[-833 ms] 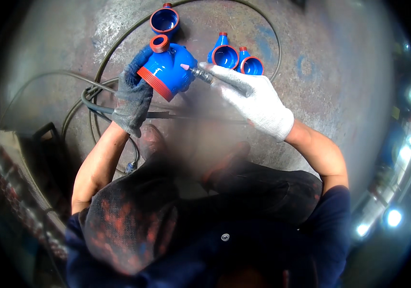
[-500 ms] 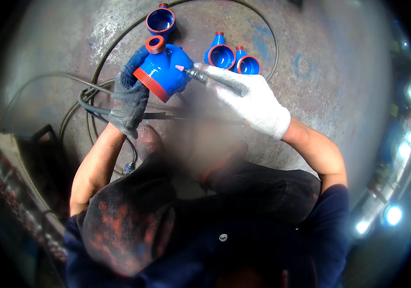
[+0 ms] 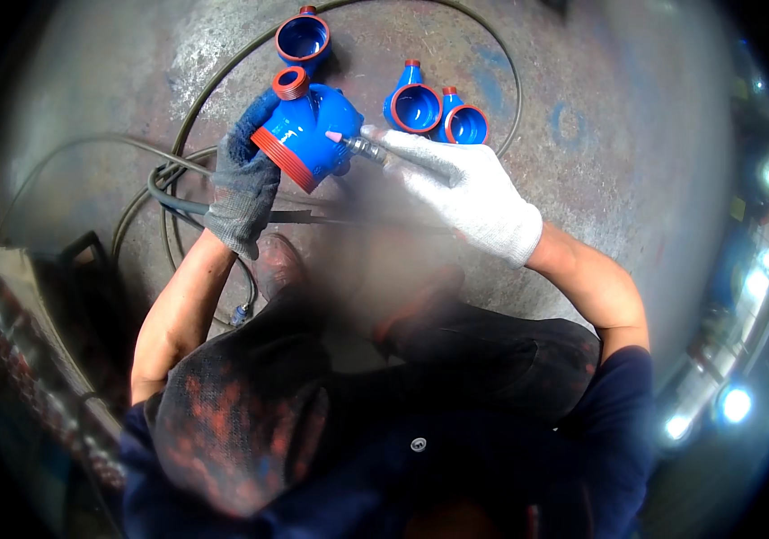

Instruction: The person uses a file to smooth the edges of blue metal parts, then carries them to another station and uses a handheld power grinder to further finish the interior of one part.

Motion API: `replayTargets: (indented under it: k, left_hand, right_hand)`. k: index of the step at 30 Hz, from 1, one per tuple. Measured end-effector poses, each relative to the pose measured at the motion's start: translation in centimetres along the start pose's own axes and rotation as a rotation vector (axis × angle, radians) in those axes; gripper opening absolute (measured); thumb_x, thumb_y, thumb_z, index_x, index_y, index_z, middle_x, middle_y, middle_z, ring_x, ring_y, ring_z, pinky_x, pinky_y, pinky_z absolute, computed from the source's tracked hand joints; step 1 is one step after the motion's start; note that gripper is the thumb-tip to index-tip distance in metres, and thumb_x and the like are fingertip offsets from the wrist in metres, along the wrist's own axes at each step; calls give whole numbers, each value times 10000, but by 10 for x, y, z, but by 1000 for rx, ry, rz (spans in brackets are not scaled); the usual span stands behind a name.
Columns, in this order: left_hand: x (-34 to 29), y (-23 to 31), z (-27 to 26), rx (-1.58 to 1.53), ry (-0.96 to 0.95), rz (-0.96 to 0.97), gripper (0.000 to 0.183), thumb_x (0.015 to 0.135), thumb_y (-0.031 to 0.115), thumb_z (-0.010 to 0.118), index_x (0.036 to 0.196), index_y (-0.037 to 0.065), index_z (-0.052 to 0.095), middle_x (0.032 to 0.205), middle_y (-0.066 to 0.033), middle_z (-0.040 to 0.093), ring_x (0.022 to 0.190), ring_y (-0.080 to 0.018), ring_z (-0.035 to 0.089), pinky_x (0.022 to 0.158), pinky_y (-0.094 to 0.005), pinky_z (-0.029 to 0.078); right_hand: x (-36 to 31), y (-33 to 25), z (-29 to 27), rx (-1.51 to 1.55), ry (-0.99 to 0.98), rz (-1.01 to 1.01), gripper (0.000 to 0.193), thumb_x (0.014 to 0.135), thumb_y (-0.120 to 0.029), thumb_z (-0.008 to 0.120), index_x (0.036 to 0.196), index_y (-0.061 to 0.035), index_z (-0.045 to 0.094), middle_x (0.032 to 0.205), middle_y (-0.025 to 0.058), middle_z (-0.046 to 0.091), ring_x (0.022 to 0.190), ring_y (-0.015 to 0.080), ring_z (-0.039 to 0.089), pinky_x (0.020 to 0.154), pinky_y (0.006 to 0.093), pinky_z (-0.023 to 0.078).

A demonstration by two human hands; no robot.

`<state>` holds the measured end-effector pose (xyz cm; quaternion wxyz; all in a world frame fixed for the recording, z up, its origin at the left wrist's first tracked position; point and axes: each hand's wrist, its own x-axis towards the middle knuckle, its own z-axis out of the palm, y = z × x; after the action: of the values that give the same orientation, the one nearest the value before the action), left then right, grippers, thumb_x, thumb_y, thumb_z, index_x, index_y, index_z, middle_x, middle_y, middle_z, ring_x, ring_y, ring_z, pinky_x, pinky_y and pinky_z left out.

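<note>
My left hand [image 3: 248, 180], in a dark grey glove stained blue, grips a glossy blue metal housing [image 3: 320, 135] with red threaded ends. The housing is held tilted above the floor, its wide red end toward my left wrist and a small red neck at the top. In a white glove, my right hand [image 3: 465, 184] is closed around a die grinder [image 3: 368, 146], a slim metal tool with a small pink conical tip. That tip points left at the housing's blue side; whether it touches is hard to tell. The glove hides most of the tool.
One similar blue housing [image 3: 303, 39] stands beyond the held one, and two more housings [image 3: 417, 108] stand to the right. A long hose [image 3: 189, 117] loops over the concrete floor [image 3: 600, 162]. At lower left lies a dark, worn object [image 3: 43, 332]. My boot [image 3: 278, 262] is below.
The grinder's tip has shifted slightly left and down across the housing's side. My left hand and the housing have hardly moved.
</note>
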<state>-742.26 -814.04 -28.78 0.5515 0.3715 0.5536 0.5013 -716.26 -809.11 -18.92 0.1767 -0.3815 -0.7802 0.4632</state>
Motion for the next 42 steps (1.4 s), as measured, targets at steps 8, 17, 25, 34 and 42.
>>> replayTargets:
  k: [8, 17, 25, 34, 42]
  left_hand:
    - [-1, 6, 3, 13, 0, -52, 517, 912, 46, 671, 1399, -3, 503, 1337, -122, 590, 1217, -195, 563, 1063, -347, 452]
    - [-3, 14, 8, 43, 10, -73, 497, 918, 51, 665, 1392, 23, 521, 1314, -101, 609, 1189, -180, 582, 1035, -335, 479]
    - [-3, 5, 3, -11, 22, -60, 506, 914, 55, 674, 1394, 20, 517, 1319, -105, 603, 1196, -186, 578, 1051, -347, 467]
    - [-3, 10, 6, -25, 18, -68, 479, 919, 46, 665, 1380, 14, 535, 1298, -105, 620, 1183, -177, 580, 1046, -330, 458]
    - [1, 4, 2, 4, 15, -48, 474, 920, 55, 663, 1377, 16, 539, 1307, -105, 617, 1183, -175, 579, 1041, -331, 460]
  right_hand:
    - [0, -4, -3, -39, -55, 68, 396, 966, -207, 618, 1349, -109, 599, 806, 133, 694, 559, 147, 581, 591, 299, 501]
    - [1, -4, -3, -50, -23, -5, 399, 965, -208, 622, 1354, -122, 599, 795, 131, 689, 546, 156, 581, 574, 305, 497]
    - [0, 0, -3, -31, -10, -5, 399, 963, -204, 625, 1352, -119, 600, 778, 124, 685, 529, 179, 585, 575, 305, 500]
    - [1, -3, -4, -39, -38, 44, 389, 964, -199, 620, 1342, -108, 603, 880, 147, 710, 593, 206, 631, 627, 324, 525]
    - [0, 1, -2, -90, -14, -82, 401, 966, -207, 616, 1354, -113, 592, 880, 153, 704, 610, 222, 639, 630, 330, 526]
